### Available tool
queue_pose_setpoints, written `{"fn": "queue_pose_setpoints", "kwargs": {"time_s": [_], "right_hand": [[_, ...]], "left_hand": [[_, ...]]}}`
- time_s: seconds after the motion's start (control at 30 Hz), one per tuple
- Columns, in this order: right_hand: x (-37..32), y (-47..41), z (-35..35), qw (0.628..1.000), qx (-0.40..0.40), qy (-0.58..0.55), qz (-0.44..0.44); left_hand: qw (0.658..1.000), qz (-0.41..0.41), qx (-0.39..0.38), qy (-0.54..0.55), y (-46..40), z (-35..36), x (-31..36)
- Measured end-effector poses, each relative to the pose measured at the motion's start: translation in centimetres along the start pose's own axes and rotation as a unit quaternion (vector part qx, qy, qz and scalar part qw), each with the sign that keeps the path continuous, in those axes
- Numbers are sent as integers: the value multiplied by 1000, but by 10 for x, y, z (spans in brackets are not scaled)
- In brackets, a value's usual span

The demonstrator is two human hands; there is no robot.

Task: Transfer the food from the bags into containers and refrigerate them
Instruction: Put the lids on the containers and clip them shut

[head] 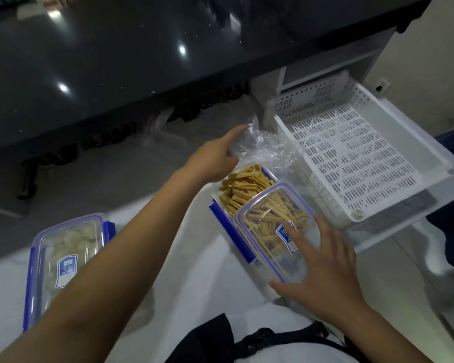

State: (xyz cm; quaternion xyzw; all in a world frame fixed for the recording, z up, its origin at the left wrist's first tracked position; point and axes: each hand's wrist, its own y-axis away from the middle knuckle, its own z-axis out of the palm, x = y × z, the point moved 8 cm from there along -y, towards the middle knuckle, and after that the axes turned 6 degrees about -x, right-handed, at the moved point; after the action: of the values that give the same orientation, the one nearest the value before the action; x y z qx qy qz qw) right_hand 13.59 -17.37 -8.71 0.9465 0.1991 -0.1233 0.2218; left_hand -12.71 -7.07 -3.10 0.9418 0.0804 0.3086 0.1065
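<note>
A person's hands work over a clear rectangular plastic container (pixel 243 195) filled with tan stick-shaped snack pieces (pixel 247 183), which sits on a white surface (pixel 189 271) near the middle of the view; the right hand (pixel 328 260) lies with spread, straight fingers on the clear plastic lid with blue rim and blue label (pixel 273 231), the thumb at the lid's near edge, and the lid rests askew over the near half of the container, leaving the far half of the snacks uncovered. The left hand (pixel 212 158) reaches beyond the container with its forefinger stretched out, touching a crumpled clear plastic bag (pixel 262 145) that lies just behind the container; the other fingers are curled under and whether they pinch the bag cannot be told. A blue latch (pixel 231 231) runs along the container's left side. To the left, partly behind the left forearm, a second clear container with blue latches (pixel 63 252) is closed and holds pale food. To the right, a white perforated plastic basket (pixel 351 153) stands just beside the bag and container. A dark glossy table (pixel 116 61) with pale specks spans the upper part of the view
</note>
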Motion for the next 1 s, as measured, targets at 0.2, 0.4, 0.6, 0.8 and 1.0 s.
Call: {"fn": "queue_pose_setpoints", "kwargs": {"time_s": [0.2,0.4,0.6,0.8,1.0], "right_hand": [[-2,2,0,1000,-3,-19,3],[-1,2,0,999,7,-32,-3],[2,-2,4,999,11,-30,13],[2,-2,5,1000,-3,-27,14],[1,-1,3,999,-34,-24,-6]], "left_hand": [[992,-49,-115,1,-78,35,-4],[906,-189,62,373,-118,23,-64],[842,-210,201,455,-169,5,-99],[948,-150,-16,282,-173,32,-29],[994,-71,-83,19,-102,51,2]]}}
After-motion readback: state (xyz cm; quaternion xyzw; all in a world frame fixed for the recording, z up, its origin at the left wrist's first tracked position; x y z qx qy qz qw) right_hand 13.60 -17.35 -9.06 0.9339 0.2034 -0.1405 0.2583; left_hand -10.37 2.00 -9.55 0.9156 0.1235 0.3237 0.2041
